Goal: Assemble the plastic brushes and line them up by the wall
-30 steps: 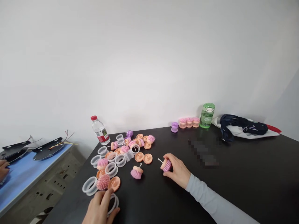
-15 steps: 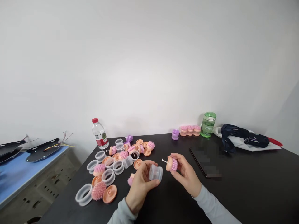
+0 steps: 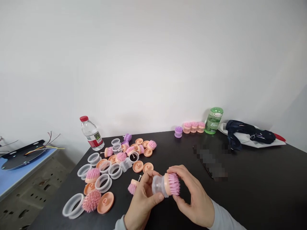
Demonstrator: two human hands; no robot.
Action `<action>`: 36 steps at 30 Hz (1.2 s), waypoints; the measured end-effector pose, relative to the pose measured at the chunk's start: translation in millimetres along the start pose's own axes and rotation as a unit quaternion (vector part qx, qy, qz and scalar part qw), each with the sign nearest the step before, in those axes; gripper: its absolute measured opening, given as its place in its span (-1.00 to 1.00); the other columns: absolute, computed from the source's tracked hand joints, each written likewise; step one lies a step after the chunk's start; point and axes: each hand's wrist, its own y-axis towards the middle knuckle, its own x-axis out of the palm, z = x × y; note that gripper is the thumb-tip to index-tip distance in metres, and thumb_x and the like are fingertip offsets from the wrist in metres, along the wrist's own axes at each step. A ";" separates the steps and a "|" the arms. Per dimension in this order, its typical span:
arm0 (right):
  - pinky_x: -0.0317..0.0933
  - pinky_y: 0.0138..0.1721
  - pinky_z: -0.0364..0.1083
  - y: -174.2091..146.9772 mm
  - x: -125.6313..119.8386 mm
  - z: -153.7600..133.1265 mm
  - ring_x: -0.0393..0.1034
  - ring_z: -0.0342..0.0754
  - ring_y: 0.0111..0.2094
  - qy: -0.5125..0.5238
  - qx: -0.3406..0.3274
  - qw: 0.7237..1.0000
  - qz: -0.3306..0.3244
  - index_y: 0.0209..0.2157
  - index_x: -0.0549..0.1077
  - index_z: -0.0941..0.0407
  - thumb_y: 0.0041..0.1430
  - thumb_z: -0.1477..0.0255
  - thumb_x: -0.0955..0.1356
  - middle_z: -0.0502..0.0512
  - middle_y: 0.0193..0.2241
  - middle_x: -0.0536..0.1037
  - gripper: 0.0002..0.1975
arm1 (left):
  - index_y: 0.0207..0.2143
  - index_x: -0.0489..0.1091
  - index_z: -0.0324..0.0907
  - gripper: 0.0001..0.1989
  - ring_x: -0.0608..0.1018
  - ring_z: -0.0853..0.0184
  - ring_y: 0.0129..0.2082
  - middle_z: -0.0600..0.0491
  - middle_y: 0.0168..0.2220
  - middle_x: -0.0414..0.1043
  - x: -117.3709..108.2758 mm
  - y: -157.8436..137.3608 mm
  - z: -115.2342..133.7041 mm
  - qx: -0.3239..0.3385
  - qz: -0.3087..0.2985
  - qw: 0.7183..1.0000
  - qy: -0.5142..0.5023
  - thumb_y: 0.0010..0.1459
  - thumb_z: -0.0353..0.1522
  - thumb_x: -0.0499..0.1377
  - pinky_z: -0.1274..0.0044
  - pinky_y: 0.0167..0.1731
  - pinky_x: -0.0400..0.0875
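My left hand (image 3: 145, 198) grips a translucent plastic ring (image 3: 158, 186) lying on its side. In my right hand (image 3: 194, 198) is a pink-bristled brush head (image 3: 172, 184) with a peach base, held by its edges between thumb and fingers. The base meets the open end of the ring, and the white stem seen before is now hidden inside. Beside my left wrist another pink brush head (image 3: 133, 186) lies with its stem pointing up. Two peach discs (image 3: 138, 166) rest just beyond my left hand.
On the black table's left lie several clear rings (image 3: 103, 183), discs and brush heads. A water bottle (image 3: 92, 134) stands behind them. Assembled brushes (image 3: 187, 128) line the wall beside a green container (image 3: 214, 120). A dark folded umbrella-like bundle (image 3: 250, 132) and a blurred dark object (image 3: 209, 161) are at right.
The brush head and ring were apart; now they are together, with the stem inside the ring. My right hand moved left and down. The view has shifted slightly.
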 end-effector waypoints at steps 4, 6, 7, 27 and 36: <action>0.24 0.13 0.03 0.0 1.9 0.6 0.31 0.10 0.09 0.005 -0.013 1.000 -0.014 0.15 0.22 0.03 0.12 0.53 0.34 0.16 0.03 0.40 -0.46 | -0.16 0.37 -0.07 -0.51 0.41 0.32 -0.25 0.11 -0.25 0.35 1.1 -4.0 -3.9 0.002 0.001 1.000 0.008 -0.14 -0.25 0.47 0.51 -0.24 0.28; 0.25 0.12 0.03 -0.1 2.2 2.2 0.31 0.10 0.09 0.005 -0.011 1.000 -0.011 0.13 0.23 0.03 0.16 0.44 0.39 0.17 0.05 0.41 -0.49 | -0.15 0.36 -0.06 -0.51 0.40 0.33 -0.25 0.10 -0.23 0.34 1.5 -5.2 -3.3 0.005 0.006 1.000 0.007 -0.13 -0.26 0.47 0.50 -0.24 0.29; 0.26 0.11 0.03 -0.3 2.3 3.0 0.32 0.11 0.09 0.005 -0.008 1.000 -0.008 0.12 0.25 0.02 0.17 0.39 0.41 0.18 0.05 0.41 -0.50 | -0.14 0.37 -0.05 -0.50 0.40 0.33 -0.25 0.10 -0.22 0.33 1.7 -5.5 -2.7 0.009 0.010 1.000 0.008 -0.13 -0.26 0.47 0.50 -0.23 0.29; 0.35 -0.08 -0.04 1.3 0.7 -0.7 0.40 0.02 -0.06 0.000 -0.102 0.994 -0.033 -0.13 0.38 0.08 0.25 0.60 0.27 0.20 -0.03 0.42 -0.80 | -0.25 0.34 -0.15 -0.62 0.32 0.43 -0.50 0.14 -0.49 0.35 2.3 -6.3 -7.1 -0.031 -0.006 0.999 0.022 0.02 -0.14 0.36 0.60 -0.54 0.20; 0.42 -0.30 -0.04 -1.6 4.5 13.1 0.51 0.02 -0.32 0.053 0.114 0.992 -0.026 0.05 0.25 0.08 0.23 -0.14 0.16 0.12 -0.28 0.56 -0.37 | -0.18 0.35 -0.07 -0.54 0.41 0.32 -0.28 0.09 -0.21 0.37 3.6 -6.1 -6.0 0.044 -0.039 0.997 0.057 -0.11 -0.34 0.46 0.50 -0.28 0.30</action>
